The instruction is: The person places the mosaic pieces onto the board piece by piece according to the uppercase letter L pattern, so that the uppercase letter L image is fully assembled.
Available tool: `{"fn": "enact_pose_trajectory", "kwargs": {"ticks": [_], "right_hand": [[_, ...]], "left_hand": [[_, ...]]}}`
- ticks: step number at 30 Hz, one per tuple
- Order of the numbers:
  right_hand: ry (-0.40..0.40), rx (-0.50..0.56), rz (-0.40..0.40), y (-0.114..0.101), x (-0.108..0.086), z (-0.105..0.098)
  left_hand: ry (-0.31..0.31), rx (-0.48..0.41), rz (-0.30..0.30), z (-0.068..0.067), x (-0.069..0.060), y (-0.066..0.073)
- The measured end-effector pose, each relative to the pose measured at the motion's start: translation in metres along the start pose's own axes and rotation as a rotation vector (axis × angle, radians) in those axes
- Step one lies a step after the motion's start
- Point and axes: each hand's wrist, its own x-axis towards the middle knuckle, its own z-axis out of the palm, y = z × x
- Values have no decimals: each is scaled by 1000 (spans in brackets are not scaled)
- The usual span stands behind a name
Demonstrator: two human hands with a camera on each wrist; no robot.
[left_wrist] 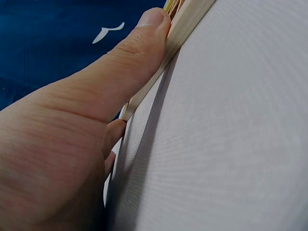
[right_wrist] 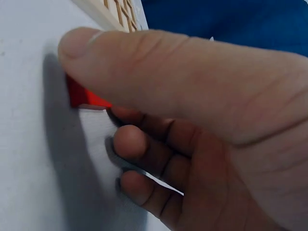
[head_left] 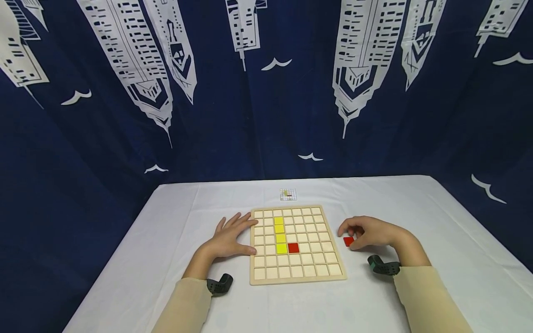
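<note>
A square wooden grid board (head_left: pixel 297 280) lies on the table, with a column of yellow tiles (head_left: pixel 279 229) and one red tile (head_left: pixel 293 248) set in it. My left hand (head_left: pixel 230 239) rests at the board's left edge, fingers spread and straight, with thumb and index finger touching the frame. In the left wrist view the thumb (left_wrist: pixel 139 53) presses against the wooden rim. To the right of the board, my right hand (head_left: pixel 372 232) pinches a second red tile (head_left: pixel 348 241) at the tabletop. The right wrist view shows this tile (right_wrist: pixel 89 98) partly hidden behind the thumb.
A small printed card (head_left: pixel 288 194) with a coloured grid pattern lies behind the board. White cloth covers the table (head_left: pixel 200 208). A dark blue curtain (head_left: pixel 258 115) with white building prints hangs behind it. Each wrist wears a dark camera band.
</note>
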Motion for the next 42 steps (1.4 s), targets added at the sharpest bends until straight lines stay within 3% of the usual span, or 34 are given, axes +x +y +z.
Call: {"fn": "enact_pose_trajectory", "kwargs": {"ticks": [21,36,42], "right_hand": [[50,-81,22,3,5,2],[91,-33,52,0,10,4],[118,-47,22,-1,11,4]], "left_hand": [[5,4,11,-3,-1,1],[3,7,10,-2,-1,0],[3,0,7,-3,-1,2]]}}
